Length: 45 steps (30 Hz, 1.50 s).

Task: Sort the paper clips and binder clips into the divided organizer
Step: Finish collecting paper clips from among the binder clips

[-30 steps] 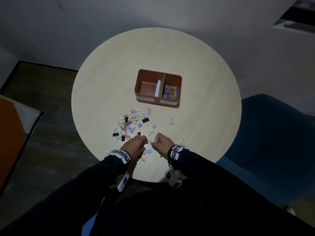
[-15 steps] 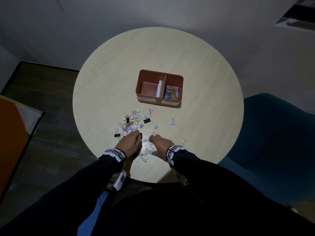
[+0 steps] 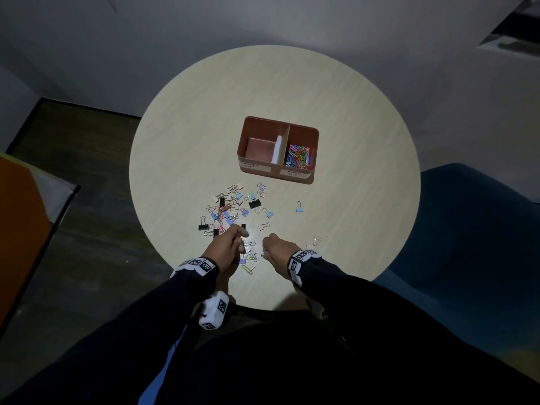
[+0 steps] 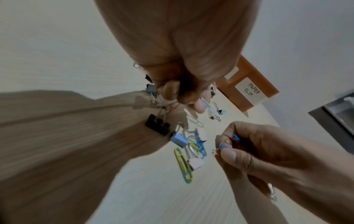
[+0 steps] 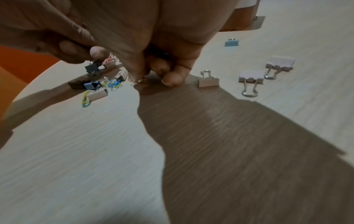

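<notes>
A brown divided organizer (image 3: 304, 131) stands mid-table; its right compartment, labelled PAPER CLIP, holds colourful paper clips (image 3: 298, 156), and the left compartment looks bare. A mixed pile of clips (image 3: 233, 209) lies in front of it. My left hand (image 3: 244, 238) hovers at the pile's near edge, its curled fingers pinching a pale paper clip (image 4: 205, 104). My right hand (image 3: 266, 248), just to its right, grips blue and orange paper clips (image 4: 229, 142) in curled fingers; one thin clip (image 5: 139, 81) hangs below them, touching the table.
The round pale wood table (image 3: 204, 141) ends close behind my wrists. Stray binder clips lie right of the hands: a light blue one (image 3: 299, 207) and white ones (image 5: 250, 78). A blue chair (image 3: 467, 229) stands at the right and an orange object (image 3: 17, 214) at the left.
Both hands stay over the nearest clips and have shifted only slightly. The fingers keep working at the clips between them.
</notes>
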Tool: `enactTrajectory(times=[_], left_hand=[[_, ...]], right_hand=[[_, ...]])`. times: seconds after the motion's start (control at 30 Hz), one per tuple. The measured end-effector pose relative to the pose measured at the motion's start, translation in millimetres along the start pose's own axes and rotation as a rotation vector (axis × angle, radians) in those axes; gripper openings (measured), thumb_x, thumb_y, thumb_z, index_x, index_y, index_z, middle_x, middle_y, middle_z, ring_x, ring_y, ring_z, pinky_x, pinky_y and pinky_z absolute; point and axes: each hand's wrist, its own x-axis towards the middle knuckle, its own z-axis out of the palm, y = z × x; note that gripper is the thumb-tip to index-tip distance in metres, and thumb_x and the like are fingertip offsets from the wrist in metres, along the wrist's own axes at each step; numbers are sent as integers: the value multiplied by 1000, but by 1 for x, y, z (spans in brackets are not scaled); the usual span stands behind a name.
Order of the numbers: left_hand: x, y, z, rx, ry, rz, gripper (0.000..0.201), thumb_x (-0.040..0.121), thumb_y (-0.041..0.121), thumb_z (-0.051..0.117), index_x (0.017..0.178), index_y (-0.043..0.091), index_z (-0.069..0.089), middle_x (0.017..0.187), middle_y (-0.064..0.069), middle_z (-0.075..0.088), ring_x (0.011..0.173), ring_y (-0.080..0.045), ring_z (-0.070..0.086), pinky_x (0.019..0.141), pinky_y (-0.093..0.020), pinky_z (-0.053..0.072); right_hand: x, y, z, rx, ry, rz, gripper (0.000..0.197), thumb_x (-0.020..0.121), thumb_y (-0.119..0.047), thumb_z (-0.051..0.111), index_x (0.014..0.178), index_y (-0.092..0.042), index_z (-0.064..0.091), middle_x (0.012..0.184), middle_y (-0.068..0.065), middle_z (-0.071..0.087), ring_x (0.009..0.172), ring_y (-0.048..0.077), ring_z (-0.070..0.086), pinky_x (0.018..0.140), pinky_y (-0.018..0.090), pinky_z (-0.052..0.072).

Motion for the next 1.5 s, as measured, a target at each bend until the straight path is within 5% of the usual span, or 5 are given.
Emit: enactTrajectory(times=[0.3, 0.7, 0.97, 1.23, 1.5], left_hand=[[-5, 10, 6, -181, 24, -48, 23, 84, 19, 40, 70, 14, 58, 82, -11, 69, 72, -28, 63, 70, -40, 51], [-2, 0, 12, 619, -115, 146, 31, 93, 32, 56, 124, 31, 50, 92, 3, 66, 86, -25, 63, 73, -32, 49], [4, 4, 16, 551, -86, 90, 18, 92, 28, 56, 105, 20, 46, 81, -1, 64, 75, -28, 61, 63, -33, 45], [5, 8, 5, 475, -93, 124, 12, 93, 35, 55, 92, 26, 46, 79, 2, 65, 74, -21, 61, 67, -34, 47], [6, 5, -10, 529, 37, 115, 17, 97, 31, 48, 108, 18, 48, 85, -5, 66, 77, -29, 61, 68, -35, 48]], right_hand=[[-15, 13, 0, 342, 64, 156, 3, 101, -12, 39, 99, -13, 37, 94, 4, 39, 67, 21, 37, 67, 32, 33], [-17, -6, 4, 954, 150, 363, 18, 86, -17, 39, 92, -9, 55, 71, 5, 49, 52, 20, 43, 51, 29, 42], [-12, -10, 8, 596, 183, 267, 32, 98, -40, 47, 79, -14, 43, 70, 2, 43, 65, 22, 40, 56, 31, 25], [-10, -9, 6, 208, 190, 208, 23, 98, -41, 49, 111, -22, 48, 96, 6, 68, 84, 32, 62, 65, 32, 40], [-1, -24, 15, 18, 113, 65, 49, 89, -47, 61, 125, -20, 41, 122, 6, 60, 102, 34, 62, 77, 38, 47]])
